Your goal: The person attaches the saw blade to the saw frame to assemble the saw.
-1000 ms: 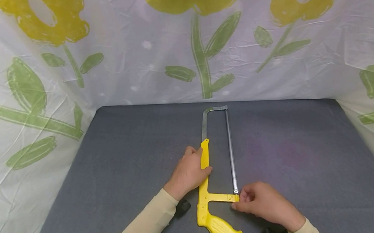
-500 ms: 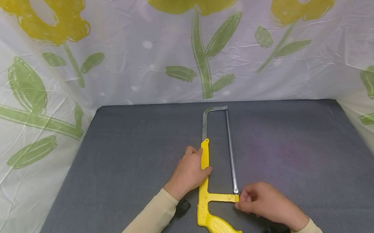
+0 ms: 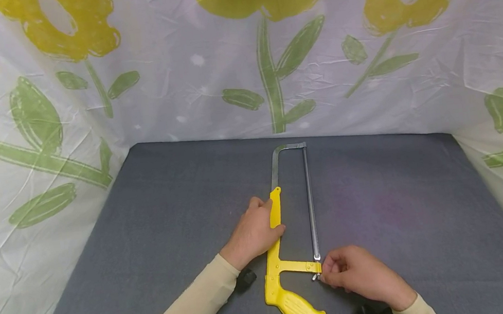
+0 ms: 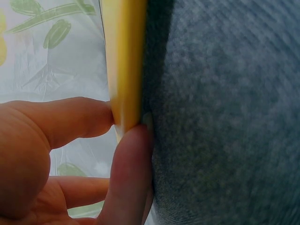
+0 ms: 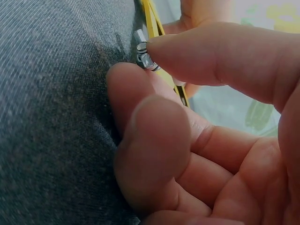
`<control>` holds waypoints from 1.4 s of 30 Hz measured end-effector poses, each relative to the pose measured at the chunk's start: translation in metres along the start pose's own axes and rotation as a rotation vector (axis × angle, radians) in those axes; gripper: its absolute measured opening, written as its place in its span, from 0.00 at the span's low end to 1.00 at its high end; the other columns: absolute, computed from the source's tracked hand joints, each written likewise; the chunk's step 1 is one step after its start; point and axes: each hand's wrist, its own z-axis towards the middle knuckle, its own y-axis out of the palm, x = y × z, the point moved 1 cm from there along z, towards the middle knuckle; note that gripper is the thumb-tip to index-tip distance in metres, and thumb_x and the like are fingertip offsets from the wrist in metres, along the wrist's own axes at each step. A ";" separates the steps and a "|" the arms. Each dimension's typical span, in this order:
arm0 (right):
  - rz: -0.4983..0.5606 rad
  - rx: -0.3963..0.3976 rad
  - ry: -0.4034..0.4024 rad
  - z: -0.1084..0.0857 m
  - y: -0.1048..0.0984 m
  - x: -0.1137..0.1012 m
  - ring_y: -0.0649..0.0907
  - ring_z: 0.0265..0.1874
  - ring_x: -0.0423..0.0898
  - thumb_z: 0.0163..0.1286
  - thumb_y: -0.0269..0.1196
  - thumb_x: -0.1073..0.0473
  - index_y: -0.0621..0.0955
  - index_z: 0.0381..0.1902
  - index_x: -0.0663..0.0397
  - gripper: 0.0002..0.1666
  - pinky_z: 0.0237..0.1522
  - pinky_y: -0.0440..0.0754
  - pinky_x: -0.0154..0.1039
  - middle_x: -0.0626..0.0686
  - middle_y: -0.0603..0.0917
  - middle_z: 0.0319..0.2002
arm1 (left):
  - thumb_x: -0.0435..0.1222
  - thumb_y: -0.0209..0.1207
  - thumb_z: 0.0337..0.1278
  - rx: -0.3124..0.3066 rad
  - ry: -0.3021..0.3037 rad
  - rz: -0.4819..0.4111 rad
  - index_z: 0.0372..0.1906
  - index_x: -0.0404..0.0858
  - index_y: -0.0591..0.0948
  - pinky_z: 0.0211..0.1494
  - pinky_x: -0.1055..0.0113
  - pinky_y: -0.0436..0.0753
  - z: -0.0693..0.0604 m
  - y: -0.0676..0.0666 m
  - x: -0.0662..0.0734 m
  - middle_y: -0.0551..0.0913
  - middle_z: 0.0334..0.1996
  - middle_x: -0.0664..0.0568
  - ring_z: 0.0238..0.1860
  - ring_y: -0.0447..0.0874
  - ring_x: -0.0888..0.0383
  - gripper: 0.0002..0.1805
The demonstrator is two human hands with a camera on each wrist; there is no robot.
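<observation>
1. Steadying the hacksaw [image 3: 274, 253], your left hand [image 3: 252, 229] pinches its yellow spine between thumb and fingers; the saw lies flat on the grey tabletop [image 3: 376, 189], handle [image 3: 301, 311] towards you, blade [image 3: 310, 202] on the right.

2. Your right hand [image 3: 360, 271] sits past the near end of the blade, beside the tip of the yellow crossbar [image 3: 296, 266]; its fingers curl and its thumb tip meets the silver wing nut [image 5: 147, 61]; whether the index finger completes a pinch, you cannot tell from these angles.

3. Step in hand, as judged: turning the wing nut to adjust blade tension; direction, tightening or loosening, is not readable from the pose.

4. Technique: push one wing with the thumb tip, backing it with the side of the index finger; make short turns and re-grip between them; push round the axis, not sideways.

5. Bracing: press the spine down firmly with your left hand, lest the frame swivel as you twist.

6. Watch: if tightening, stop once the blade is taut; if loosening, expect slack and guard against dropping the nut; teeth are too small to make out, so fingertips stay off both blade edges.
</observation>
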 end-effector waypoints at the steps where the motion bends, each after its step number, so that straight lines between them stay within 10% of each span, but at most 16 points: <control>1: 0.002 -0.002 0.002 0.000 0.000 0.000 0.78 0.20 0.37 0.68 0.73 0.56 0.86 0.32 0.49 0.06 0.23 0.78 0.35 0.43 0.82 0.24 | 0.44 0.73 0.66 -0.001 -0.002 0.001 0.80 0.31 0.70 0.34 0.69 0.79 0.000 0.000 0.000 0.75 0.62 0.40 0.35 0.77 0.57 0.44; 42: 0.015 -0.030 0.066 0.000 -0.001 0.002 0.77 0.21 0.41 0.68 0.76 0.52 0.86 0.32 0.49 0.11 0.23 0.75 0.36 0.44 0.81 0.24 | 0.44 0.74 0.66 0.009 -0.006 0.004 0.81 0.32 0.70 0.36 0.69 0.82 -0.001 0.001 0.001 0.75 0.63 0.39 0.37 0.79 0.56 0.44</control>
